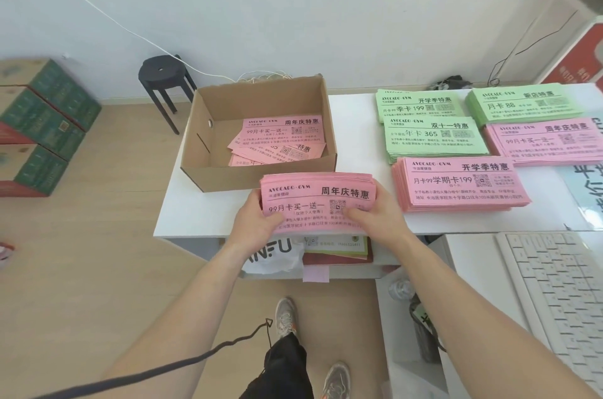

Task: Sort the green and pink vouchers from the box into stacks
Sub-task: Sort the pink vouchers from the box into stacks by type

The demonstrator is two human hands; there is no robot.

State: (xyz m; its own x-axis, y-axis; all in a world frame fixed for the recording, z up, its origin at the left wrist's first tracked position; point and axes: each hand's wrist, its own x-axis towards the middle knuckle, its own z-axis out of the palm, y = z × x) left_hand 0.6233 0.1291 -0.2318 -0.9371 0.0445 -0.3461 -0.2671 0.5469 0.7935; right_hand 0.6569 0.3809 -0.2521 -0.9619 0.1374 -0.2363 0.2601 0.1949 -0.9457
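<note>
White table (pixel 359 137): pink stack (pixel 318 198) gripped between left hand (pixel 253 224), right hand (pixel 375 214).

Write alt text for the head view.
Left hand and right hand grip a pink paper voucher bundle before an open brown cardboard box holding loose pink vouchers. Three green stacks and two pink stacks lie rightward on the white table.

Box (pixel 254 175) at the left of the tabletop (pixel 359 144), loose vouchers (pixel 280 137) inside; voucher bundle (pixel 318 199) just near of it, between left hand (pixel 257 222) and right hand (pixel 375 216); five sorted stacks (pixel 434 137) to the right; keyboard (pixel 561 294) at near right.
</note>
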